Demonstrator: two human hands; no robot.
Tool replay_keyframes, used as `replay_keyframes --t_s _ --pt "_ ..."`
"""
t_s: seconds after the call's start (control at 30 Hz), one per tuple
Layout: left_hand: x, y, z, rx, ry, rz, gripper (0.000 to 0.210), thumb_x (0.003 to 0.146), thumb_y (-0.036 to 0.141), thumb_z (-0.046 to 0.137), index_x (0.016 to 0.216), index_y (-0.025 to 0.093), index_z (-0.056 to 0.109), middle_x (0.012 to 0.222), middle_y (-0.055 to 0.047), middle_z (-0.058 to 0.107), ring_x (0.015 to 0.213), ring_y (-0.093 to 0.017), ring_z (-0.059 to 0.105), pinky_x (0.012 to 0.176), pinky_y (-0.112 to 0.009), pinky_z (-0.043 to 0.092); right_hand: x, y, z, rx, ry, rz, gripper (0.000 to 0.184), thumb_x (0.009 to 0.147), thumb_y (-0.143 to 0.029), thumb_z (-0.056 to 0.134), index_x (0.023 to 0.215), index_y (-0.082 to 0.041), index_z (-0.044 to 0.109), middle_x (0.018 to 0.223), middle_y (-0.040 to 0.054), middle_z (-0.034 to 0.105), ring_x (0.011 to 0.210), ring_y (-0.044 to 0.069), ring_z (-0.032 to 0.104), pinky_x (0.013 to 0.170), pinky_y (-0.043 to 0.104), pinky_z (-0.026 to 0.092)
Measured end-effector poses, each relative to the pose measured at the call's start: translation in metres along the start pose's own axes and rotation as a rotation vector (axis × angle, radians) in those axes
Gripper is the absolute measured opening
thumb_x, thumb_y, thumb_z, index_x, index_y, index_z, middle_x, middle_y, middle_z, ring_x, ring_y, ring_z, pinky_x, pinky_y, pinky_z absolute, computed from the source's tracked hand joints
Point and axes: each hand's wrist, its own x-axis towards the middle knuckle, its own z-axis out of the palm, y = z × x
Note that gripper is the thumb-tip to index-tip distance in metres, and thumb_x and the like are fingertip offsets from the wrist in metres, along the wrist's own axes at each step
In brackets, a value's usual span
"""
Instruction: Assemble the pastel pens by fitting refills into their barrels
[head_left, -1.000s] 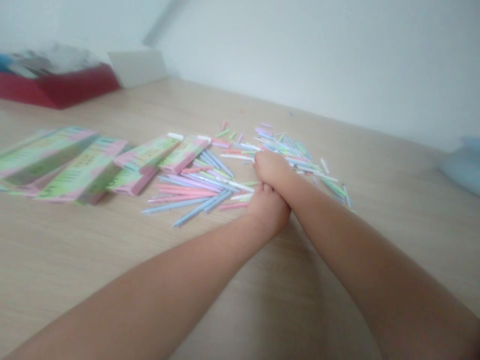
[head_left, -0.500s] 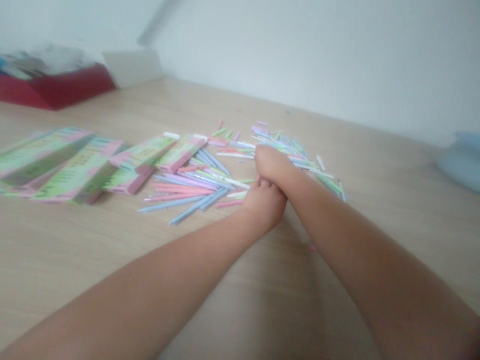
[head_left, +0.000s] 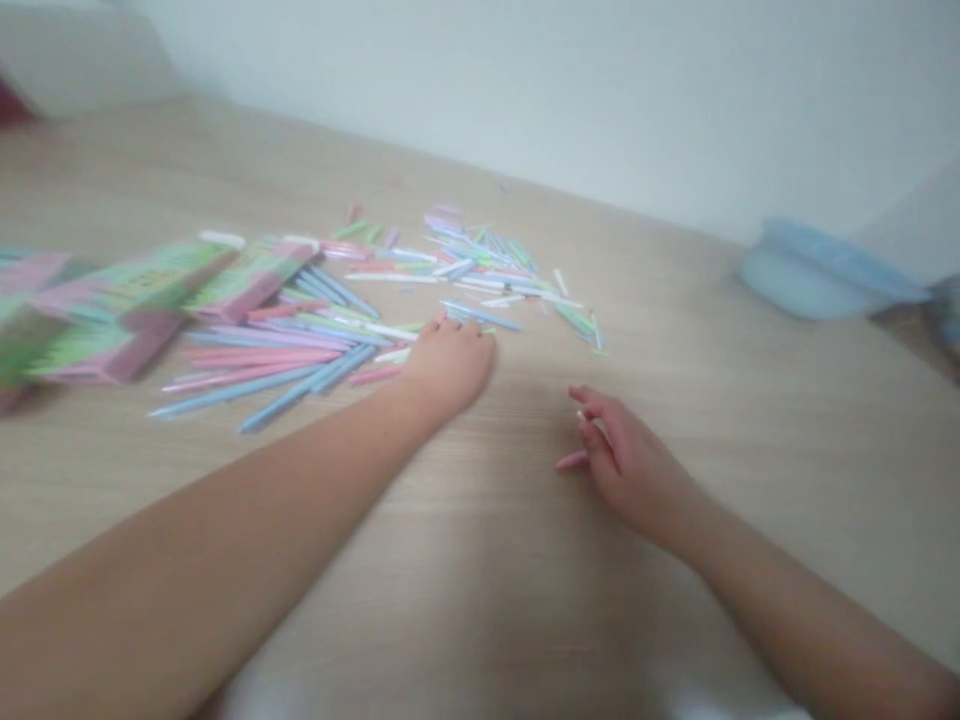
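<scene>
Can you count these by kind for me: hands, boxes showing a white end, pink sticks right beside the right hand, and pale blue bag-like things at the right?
Hands: 2, the left hand and the right hand
White-ended boxes: 2
Pink stick beside the right hand: 1
Pale blue bag-like thing: 1
Total: 6

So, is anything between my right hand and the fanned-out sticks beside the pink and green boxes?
Yes: your left hand is in the way, at the right end of the fanned-out sticks, between them and your right hand. A short pink stick also shows beside the latter; whether it's held is unclear.
</scene>
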Motion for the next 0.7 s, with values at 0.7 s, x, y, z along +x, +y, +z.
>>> replay_keyframes --t_s 0.7 --pt "0.002 -0.014 0.008 -0.002 -0.006 0.012 0.047 0.106 0.032 0.029 0.123 0.017 0.07 0.126 -0.016 0.069 0.122 -0.037 0.06 0.1 -0.051 0.046 -0.013 0.015 0.015 -0.144 0.005 -0.152 0.022 0.106 -0.026 0.044 0.102 -0.022 0.065 0.136 0.0132 0.065 0.129 0.025 0.059 0.111 0.045 0.046"
